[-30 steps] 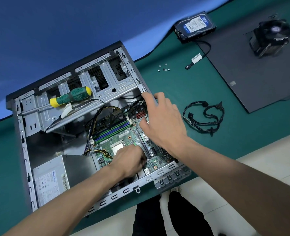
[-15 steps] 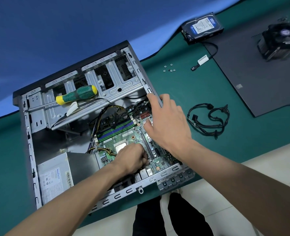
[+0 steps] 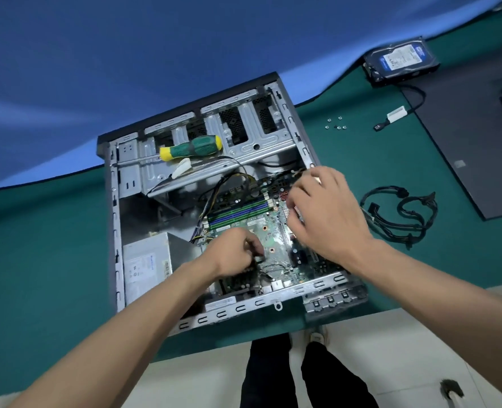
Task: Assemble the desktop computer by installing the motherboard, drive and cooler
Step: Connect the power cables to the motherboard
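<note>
Motherboard point(image 3: 261, 231) in case point(image 3: 113, 219), both hands over it

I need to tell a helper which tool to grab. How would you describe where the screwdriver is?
Find the open computer case lying on the green table. On its metal drive cage, at the far end, rests the screwdriver. It is the only thing there with a green and yellow handle.

Green table point(image 3: 52, 260), open case point(image 3: 113, 231), hard drive point(image 3: 400, 58), screws point(image 3: 335, 124), cable bundle point(image 3: 403, 213), dark panel point(image 3: 464, 136)
</note>
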`<state>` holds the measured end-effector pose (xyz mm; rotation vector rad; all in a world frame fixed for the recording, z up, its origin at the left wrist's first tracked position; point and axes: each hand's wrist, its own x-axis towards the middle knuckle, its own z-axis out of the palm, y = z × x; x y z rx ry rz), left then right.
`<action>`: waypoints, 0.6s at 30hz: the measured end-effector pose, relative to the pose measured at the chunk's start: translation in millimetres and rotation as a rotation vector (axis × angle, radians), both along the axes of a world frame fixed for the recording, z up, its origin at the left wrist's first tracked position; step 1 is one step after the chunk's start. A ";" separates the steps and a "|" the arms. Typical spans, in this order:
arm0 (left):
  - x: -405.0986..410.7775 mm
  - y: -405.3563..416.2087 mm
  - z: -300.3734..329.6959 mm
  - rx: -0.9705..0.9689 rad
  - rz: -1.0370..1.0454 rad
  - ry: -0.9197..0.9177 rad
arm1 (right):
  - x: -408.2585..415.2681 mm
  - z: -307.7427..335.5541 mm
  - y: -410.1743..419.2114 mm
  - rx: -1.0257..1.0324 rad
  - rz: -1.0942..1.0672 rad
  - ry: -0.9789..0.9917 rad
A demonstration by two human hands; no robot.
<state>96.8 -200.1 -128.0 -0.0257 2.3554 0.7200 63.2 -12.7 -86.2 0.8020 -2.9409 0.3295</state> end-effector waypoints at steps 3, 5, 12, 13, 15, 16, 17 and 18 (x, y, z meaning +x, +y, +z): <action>9.5 -19.6 -2.9 -0.160 -0.104 0.048 | 6.5 0.0 -10.0 0.075 0.113 -0.020; 13.3 -26.7 -8.0 -0.208 -0.163 0.104 | 12.4 -4.1 -20.6 0.077 0.144 -0.115; 14.1 -21.0 -19.9 -0.292 -0.372 0.207 | 10.3 -32.8 -39.1 0.021 0.052 -0.687; 13.9 -21.4 -20.8 -0.283 -0.365 0.200 | 9.0 -37.3 -39.8 0.015 0.018 -0.746; 11.6 -22.4 -20.9 -0.234 -0.300 0.214 | 6.4 -44.8 -39.6 -0.008 -0.049 -0.824; 9.8 -23.1 -20.3 -0.205 -0.268 0.218 | 5.6 -47.3 -39.2 -0.021 -0.073 -0.868; 8.1 -23.8 -18.6 -0.177 -0.246 0.199 | 5.1 -49.4 -39.4 -0.028 -0.085 -0.910; 6.3 -24.8 -16.4 -0.157 -0.233 0.160 | 5.3 -50.5 -40.2 -0.034 -0.093 -0.953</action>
